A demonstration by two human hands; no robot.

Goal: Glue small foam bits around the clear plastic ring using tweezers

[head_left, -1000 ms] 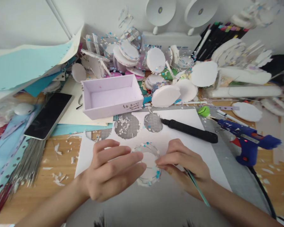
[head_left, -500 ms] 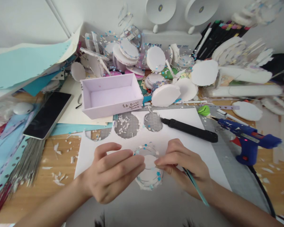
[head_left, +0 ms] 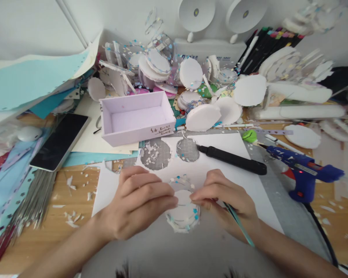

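Between my hands is a round white foam disc (head_left: 182,197), ringed by a wire garland (head_left: 195,216) with small blue and white pieces. My left hand (head_left: 143,202) closes its fingertips at the disc's left edge. At the right edge, my right hand (head_left: 226,200) pinches the rim or the wire with thumb and forefinger; which one I cannot make out. Slim teal tweezers (head_left: 240,224) are tucked in the same right hand, pointing down and right. Beneath lies a white foam sheet (head_left: 124,181) with round holes cut out.
A black pen-shaped cutter (head_left: 234,159) lies on the sheet. To the right rests a blue glue gun (head_left: 304,166) with its cord. Behind stand a lilac box (head_left: 137,131) and piled white discs (head_left: 203,116). A phone (head_left: 59,143) and wire stems (head_left: 36,199) are at the left.
My left hand's raised fingers have curled down and together at the disc's left edge. My right hand stays almost still with its pinch and the tweezers.
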